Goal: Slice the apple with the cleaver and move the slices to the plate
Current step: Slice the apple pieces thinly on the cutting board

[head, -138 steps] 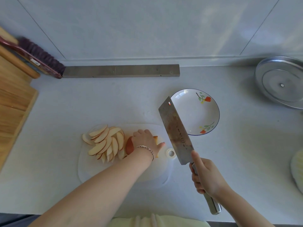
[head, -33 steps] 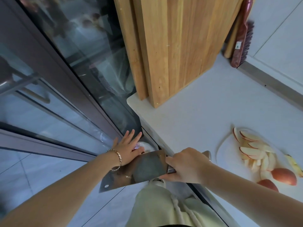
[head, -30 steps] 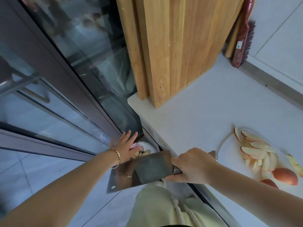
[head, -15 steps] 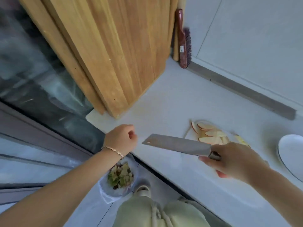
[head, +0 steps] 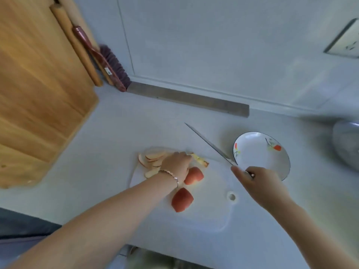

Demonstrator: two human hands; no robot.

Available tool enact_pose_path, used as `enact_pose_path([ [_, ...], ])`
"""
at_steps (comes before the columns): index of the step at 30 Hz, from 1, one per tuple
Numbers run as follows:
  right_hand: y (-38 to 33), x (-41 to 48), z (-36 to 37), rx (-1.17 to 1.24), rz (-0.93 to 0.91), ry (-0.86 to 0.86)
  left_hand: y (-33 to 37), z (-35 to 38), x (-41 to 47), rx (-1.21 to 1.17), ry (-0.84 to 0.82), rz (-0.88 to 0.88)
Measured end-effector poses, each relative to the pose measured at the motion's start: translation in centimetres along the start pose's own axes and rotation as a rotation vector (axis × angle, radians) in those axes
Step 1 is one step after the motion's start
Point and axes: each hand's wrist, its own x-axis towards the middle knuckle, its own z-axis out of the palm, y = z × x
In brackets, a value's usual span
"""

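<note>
On the white cutting board [head: 209,214] lie several thin apple slices [head: 152,161] at the far left and two red apple wedges, one [head: 193,175] beside my wrist and one [head: 182,199] nearer to me. A yellowish core strip [head: 201,160] lies past them. My left hand [head: 177,164] rests curled over the slices; whether it grips any is hidden. My right hand [head: 256,179] holds the cleaver [head: 208,144], blade edge-on and pointing away to the left above the board. The empty flowered plate [head: 260,154] sits right of the board, behind my right hand.
Large wooden boards [head: 38,84] lean at the left with rolling pins and a brush [head: 108,63]. A grey strip [head: 186,99] lies along the wall. A metal lid [head: 347,144] sits at the far right. The counter's front edge runs along the bottom.
My view swung from the floor and bin back to the counter. My left hand came up from beside the bin onto the apple slices; the cleaver moved right over the board.
</note>
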Motion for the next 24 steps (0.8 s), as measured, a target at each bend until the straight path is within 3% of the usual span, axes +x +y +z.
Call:
enact_pose_path([
  [5,3.0,2.2,-0.5,0.073,0.033,-0.038,2.0,2.4,6.2,0.193,-0.126,0.107],
  [7,3.7,2.8,-0.6,0.082,0.047,-0.051,2.5,2.8,7.1,0.177,-0.164,0.075],
  [15,5.0,4.3,-0.6,0.129,0.039,-0.108,2.6,3.1,8.2,0.231,-0.133,0.021],
  [17,4.8,4.5,-0.5,0.128,0.027,-0.104,2.6,2.1,7.5,0.149,-0.070,-0.040],
  [21,2.5,4.1,-0.2,0.123,-0.030,-0.117,1.6,-0.8,3.3,-0.336,0.148,-0.293],
  [24,-0.9,2.9,1.2,0.128,-0.087,-0.190,-2.2,-1.7,-1.6,-0.405,0.267,-0.438],
])
